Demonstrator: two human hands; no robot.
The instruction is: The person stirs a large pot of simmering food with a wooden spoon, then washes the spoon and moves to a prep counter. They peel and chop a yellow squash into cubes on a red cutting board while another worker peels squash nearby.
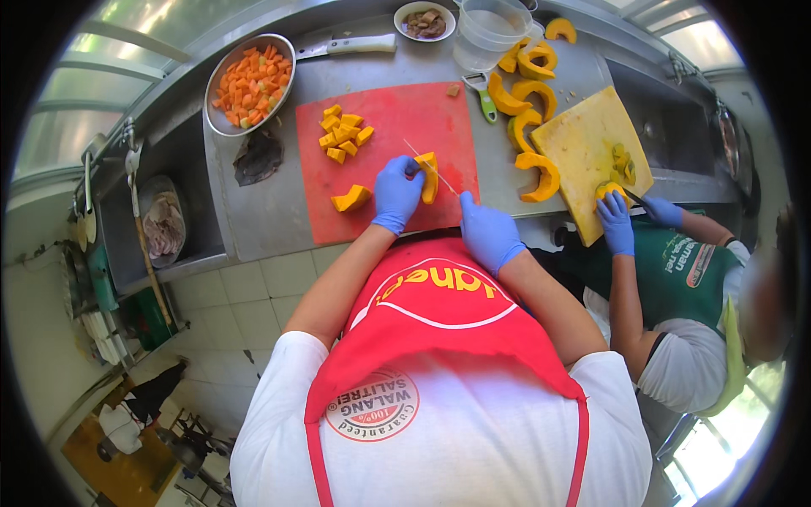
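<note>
On the red cutting board, my left hand, in a blue glove, is closed with its fingertips against a curved, peeled wedge of orange squash. My right hand, also gloved in blue, grips a knife; its handle is hidden in the fist. The thin blade slants across the wedge, pointing away to the left. Farther back on the board sits a small heap of squash cubes. A separate squash chunk lies to the left of my left hand.
A metal bowl of diced carrots and a white-handled knife are at the back left. Squash slices and a green-handled peeler lie right of my board. Beyond them, a co-worker's gloved hands cut squash on a yellow board.
</note>
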